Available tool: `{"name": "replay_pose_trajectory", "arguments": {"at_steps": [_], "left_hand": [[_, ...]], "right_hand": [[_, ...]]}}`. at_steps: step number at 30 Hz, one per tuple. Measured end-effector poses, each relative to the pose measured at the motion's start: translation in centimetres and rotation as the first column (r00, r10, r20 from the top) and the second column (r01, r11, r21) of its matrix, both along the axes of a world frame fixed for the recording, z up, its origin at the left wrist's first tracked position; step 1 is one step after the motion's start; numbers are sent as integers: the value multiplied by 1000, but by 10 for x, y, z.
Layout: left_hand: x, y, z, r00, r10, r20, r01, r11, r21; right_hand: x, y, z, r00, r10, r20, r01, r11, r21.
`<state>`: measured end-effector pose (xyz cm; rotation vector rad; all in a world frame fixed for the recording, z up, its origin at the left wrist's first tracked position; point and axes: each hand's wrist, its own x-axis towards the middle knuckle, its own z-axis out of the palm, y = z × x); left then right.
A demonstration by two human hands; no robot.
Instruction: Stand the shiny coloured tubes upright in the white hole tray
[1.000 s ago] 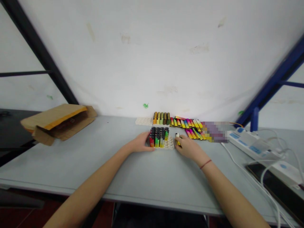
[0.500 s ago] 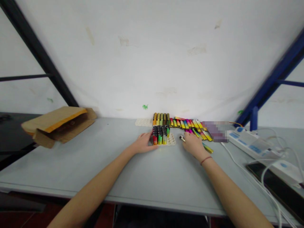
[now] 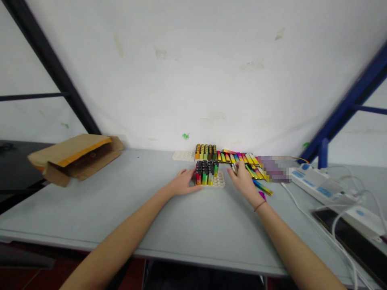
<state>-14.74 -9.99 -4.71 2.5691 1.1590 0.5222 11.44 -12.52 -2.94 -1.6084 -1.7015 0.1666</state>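
Several upright lighters with black tops (image 3: 204, 173) stand in the left part of a white tray with round holes (image 3: 219, 180). My left hand (image 3: 183, 183), thumb and fingers apart, rests against the left side of this group. Right of the tray, my right hand (image 3: 242, 179) is closed on a lighter (image 3: 234, 167) with a metallic end; most of it is hidden by the fingers. Behind the tray stands another block of upright lighters (image 3: 205, 152). Colourful lighters (image 3: 238, 157) lie in rows behind and right of my right hand. A blue-yellow lighter (image 3: 263, 187) lies near my right wrist.
An open cardboard box (image 3: 81, 155) lies at the left. A second white tray (image 3: 183, 156) is near the wall. At the right are a power strip (image 3: 326, 189), white cables (image 3: 302, 208), a dark phone (image 3: 353, 237) and a pixelated purple patch (image 3: 273, 168).
My right hand has moved slightly up and its fingers now point further back, with the lighter. A purple item beside the wrist has come into view. My left hand has stayed at the tray.
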Motion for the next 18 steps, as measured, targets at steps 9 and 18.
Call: {"name": "replay_pose_trajectory", "arguments": {"at_steps": [9,18], "left_hand": [[0,0,-1,996,3,-88,-3,1000,4],[-1,1,-1,995,-4,-97,6,1000,20]], "right_hand": [[-13,-2,-16,893,160,-421,-172,985,11],[-25,-3,-15,582,170,-795,-275,961,4]]}}
